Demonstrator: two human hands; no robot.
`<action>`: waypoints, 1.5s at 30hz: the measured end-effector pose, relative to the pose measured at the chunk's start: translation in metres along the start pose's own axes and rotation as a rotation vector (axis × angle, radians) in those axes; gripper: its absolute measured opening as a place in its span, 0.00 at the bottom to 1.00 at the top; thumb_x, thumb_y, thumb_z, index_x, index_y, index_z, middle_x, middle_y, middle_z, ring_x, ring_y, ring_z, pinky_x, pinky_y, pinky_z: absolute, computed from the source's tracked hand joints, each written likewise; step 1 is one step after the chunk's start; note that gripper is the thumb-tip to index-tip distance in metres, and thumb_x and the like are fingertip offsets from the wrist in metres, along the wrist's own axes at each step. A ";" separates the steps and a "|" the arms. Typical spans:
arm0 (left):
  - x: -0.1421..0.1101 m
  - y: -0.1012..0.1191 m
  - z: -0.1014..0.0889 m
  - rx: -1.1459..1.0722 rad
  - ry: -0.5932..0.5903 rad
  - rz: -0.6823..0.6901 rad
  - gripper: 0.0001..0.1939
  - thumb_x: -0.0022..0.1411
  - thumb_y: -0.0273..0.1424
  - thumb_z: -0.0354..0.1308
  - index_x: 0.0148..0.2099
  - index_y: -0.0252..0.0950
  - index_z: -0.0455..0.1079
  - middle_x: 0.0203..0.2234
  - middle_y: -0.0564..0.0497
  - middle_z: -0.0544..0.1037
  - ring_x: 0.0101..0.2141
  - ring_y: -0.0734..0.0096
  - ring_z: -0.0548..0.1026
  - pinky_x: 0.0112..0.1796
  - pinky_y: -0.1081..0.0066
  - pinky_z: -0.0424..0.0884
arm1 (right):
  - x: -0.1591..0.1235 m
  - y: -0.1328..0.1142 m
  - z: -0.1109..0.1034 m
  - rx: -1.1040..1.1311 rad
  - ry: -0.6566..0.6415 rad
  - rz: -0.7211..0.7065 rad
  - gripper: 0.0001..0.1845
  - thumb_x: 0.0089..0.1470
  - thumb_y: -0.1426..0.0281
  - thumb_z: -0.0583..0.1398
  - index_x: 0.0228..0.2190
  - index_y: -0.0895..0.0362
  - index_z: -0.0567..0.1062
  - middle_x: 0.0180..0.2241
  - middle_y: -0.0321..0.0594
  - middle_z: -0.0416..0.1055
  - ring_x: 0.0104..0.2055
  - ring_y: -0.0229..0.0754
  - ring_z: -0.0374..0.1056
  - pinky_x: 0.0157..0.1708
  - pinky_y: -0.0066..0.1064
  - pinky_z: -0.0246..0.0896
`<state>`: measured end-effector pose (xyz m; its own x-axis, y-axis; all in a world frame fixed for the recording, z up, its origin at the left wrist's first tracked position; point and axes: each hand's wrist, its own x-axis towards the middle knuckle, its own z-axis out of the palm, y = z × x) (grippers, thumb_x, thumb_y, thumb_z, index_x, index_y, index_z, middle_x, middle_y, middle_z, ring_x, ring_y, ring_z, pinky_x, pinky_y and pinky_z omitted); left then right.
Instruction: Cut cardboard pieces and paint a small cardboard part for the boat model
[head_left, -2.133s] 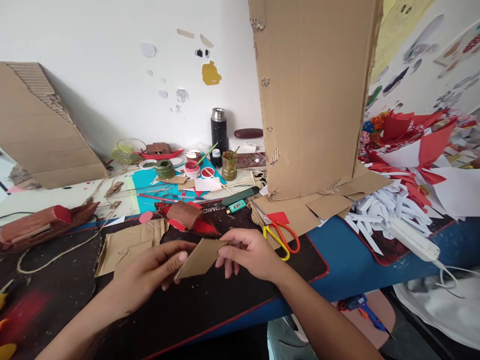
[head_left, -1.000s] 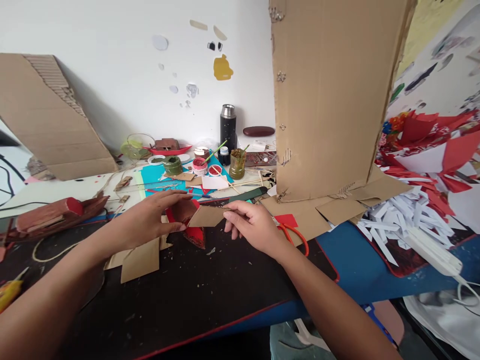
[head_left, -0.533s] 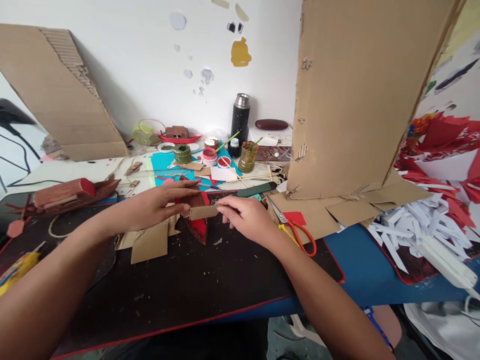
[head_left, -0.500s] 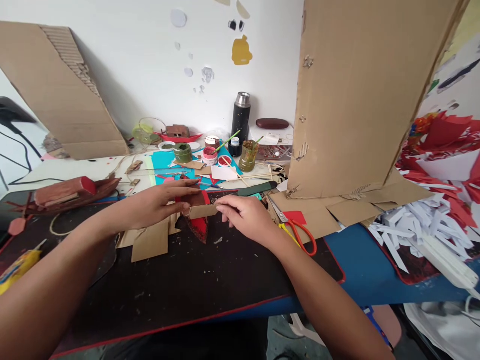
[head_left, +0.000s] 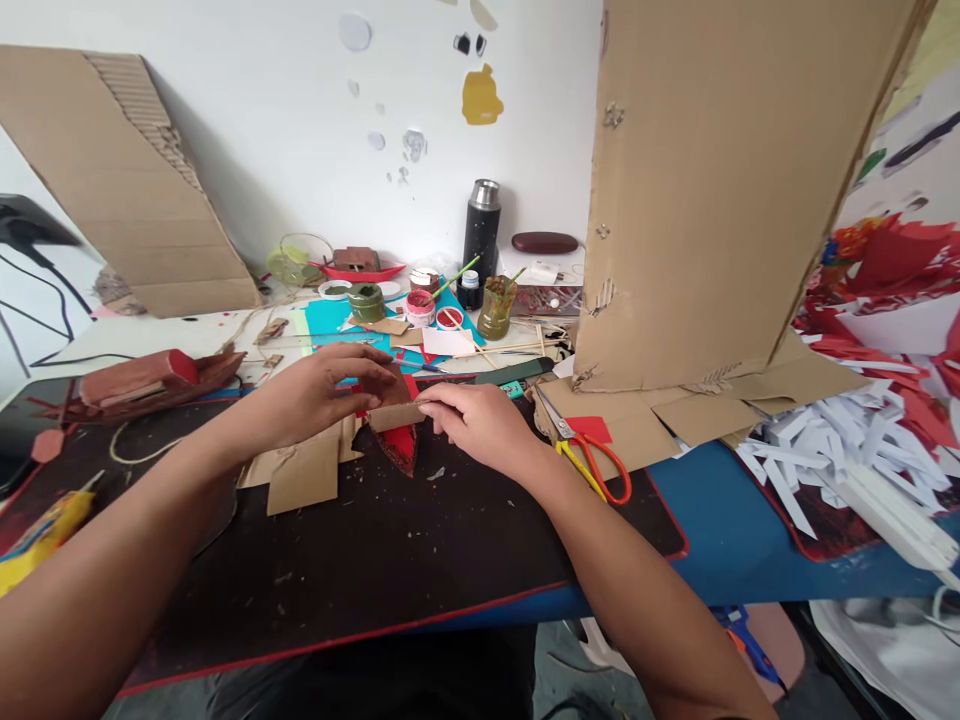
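My right hand (head_left: 480, 420) pinches the right end of a small cardboard strip (head_left: 394, 415). The strip lies across a small red model boat (head_left: 403, 447) on the black desk mat, and it hides part of the hull. My left hand (head_left: 330, 395) hovers by the strip's left end, fingers apart and curved over the boat's far part. Whether its thumb touches the strip I cannot tell. Beside the boat, under my left wrist, lie cut cardboard pieces (head_left: 304, 475).
Orange-and-yellow scissors (head_left: 596, 465) lie to the right, by a tall cardboard sheet (head_left: 697, 200). Paint jars (head_left: 367, 303) and a black flask (head_left: 481, 235) stand at the back. A brown model boat (head_left: 142, 385) and a yellow tool (head_left: 49, 535) are at left; shredded paper (head_left: 817, 460) at right.
My left thumb and fingers have drawn back a little to the left from the strip's end. My right hand has shifted slightly left with the strip, which now tilts a little.
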<state>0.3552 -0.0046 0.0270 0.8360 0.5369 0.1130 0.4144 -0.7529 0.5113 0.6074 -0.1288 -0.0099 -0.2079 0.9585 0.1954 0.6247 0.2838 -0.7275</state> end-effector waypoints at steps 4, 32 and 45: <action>-0.002 -0.005 0.003 -0.011 0.008 -0.003 0.21 0.76 0.51 0.57 0.54 0.45 0.84 0.63 0.44 0.81 0.62 0.46 0.78 0.62 0.54 0.75 | 0.001 -0.001 0.001 0.025 0.005 0.008 0.09 0.76 0.73 0.63 0.49 0.54 0.85 0.31 0.32 0.83 0.28 0.37 0.74 0.36 0.28 0.60; -0.011 -0.003 0.009 0.018 0.126 0.085 0.17 0.78 0.42 0.54 0.52 0.45 0.84 0.57 0.43 0.85 0.61 0.48 0.79 0.62 0.51 0.75 | 0.003 0.003 0.020 0.135 0.061 0.141 0.14 0.75 0.69 0.63 0.57 0.51 0.83 0.30 0.33 0.84 0.26 0.39 0.76 0.35 0.28 0.66; -0.013 -0.003 0.012 -0.031 0.137 0.028 0.17 0.76 0.43 0.56 0.54 0.46 0.84 0.58 0.43 0.84 0.63 0.47 0.78 0.64 0.49 0.74 | -0.001 0.007 0.028 0.367 0.076 0.147 0.12 0.73 0.67 0.61 0.51 0.53 0.83 0.29 0.33 0.81 0.24 0.37 0.75 0.31 0.28 0.69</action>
<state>0.3477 -0.0137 0.0138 0.7893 0.5645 0.2417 0.3788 -0.7573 0.5320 0.5914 -0.1285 -0.0337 -0.0711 0.9915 0.1094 0.3304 0.1269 -0.9353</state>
